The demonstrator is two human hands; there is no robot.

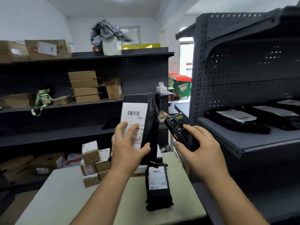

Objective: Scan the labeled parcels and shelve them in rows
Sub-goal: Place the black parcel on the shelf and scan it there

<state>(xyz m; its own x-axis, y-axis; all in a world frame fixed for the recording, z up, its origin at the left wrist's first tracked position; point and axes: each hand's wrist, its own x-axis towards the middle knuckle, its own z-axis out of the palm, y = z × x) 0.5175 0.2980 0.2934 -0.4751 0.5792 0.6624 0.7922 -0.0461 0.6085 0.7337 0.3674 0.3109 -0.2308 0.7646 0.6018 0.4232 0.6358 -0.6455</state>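
Observation:
My left hand (128, 143) grips a black plastic parcel (151, 117) upright above the table, its white barcode label (134, 117) facing me. My right hand (199, 146) holds a black handheld scanner (178, 127) just to the right of that parcel, its head close to the label. A second black labeled parcel (158, 187) lies flat on the pale table (68, 192) below. On the dark right-hand shelf (243, 140) lie black labeled parcels (238, 120) side by side.
Several small cardboard boxes (92, 164) are stacked at the table's far edge. The dark shelving unit (65, 129) behind holds brown cartons (86, 86). A green bin with a red lid (181, 85) stands in the passage at the back.

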